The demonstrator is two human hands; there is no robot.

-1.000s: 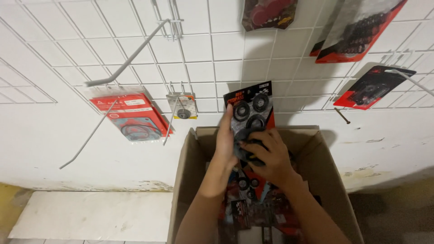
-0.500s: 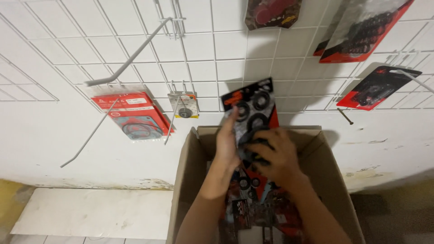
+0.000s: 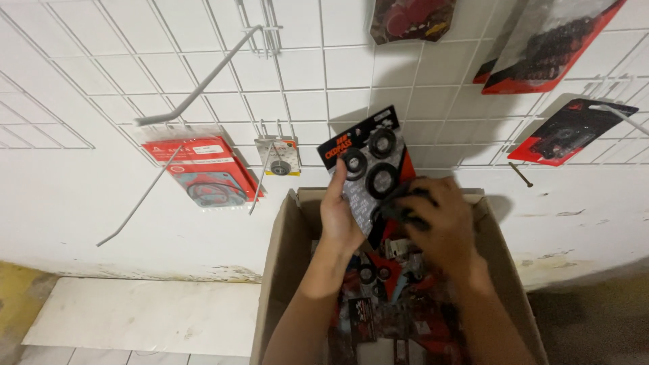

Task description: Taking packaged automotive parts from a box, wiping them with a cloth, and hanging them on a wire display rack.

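Fingers of the left hand (image 3: 340,216) lie pressed along the left edge of a black and red blister card (image 3: 370,165) bearing three black rubber rings, thumb behind it out of sight, so the card stands tilted above an open cardboard box (image 3: 278,263); the right hand (image 3: 439,223) curls its fingers around the card's lower right corner, gripping it together with a dark part I cannot make out. Both hands hold the one card just over the box mouth, where more red and black packets (image 3: 399,311) lie heaped, too jumbled to count. Behind stands a white wall with a wire grid (image 3: 304,74) and bare hooks, a pale slab (image 3: 142,314) lying at its foot. Five packets hang on the grid: one red gasket pack (image 3: 203,169), one small clear bag (image 3: 278,157), and three dark cards at upper right
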